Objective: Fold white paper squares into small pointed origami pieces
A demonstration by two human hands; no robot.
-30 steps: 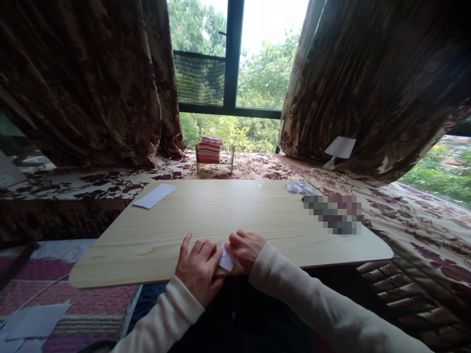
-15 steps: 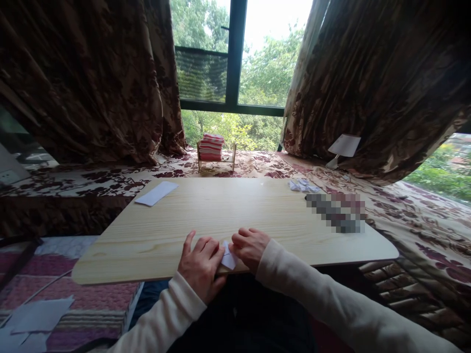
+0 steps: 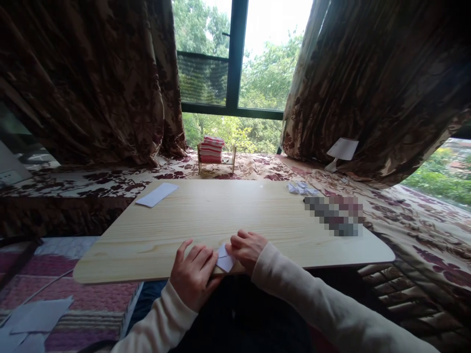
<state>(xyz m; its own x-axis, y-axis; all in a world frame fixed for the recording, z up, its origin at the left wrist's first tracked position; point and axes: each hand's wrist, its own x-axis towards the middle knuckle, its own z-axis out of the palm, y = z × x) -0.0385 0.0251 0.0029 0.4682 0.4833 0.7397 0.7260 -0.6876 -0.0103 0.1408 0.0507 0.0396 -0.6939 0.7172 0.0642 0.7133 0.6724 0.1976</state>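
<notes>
A small piece of folded white paper [image 3: 225,261] lies at the near edge of the table, between my two hands. My left hand [image 3: 194,272] rests at the paper's left side, its fingers stretched out over the tabletop and the index fingertip against the paper. The left thumb lies low, by the table's front edge. With curled fingers, my right hand [image 3: 247,248] pinches the paper's upper right edge. A crease line runs across the visible face of the paper, and the fingers cover its sides.
On the light wooden table [image 3: 147,245], a white paper strip [image 3: 157,194] lies far left. Several folded paper pieces [image 3: 301,188] sit far right, near a pixelated patch. Beyond stand a small rack with striped cloths [image 3: 211,149] and a white lamp [image 3: 342,148]. Paper sheets [image 3: 37,316] lie lower left.
My left hand has shifted a little to the left, so more of the folded paper shows. The right hand and the paper have moved slightly left. The view has tilted slightly.
</notes>
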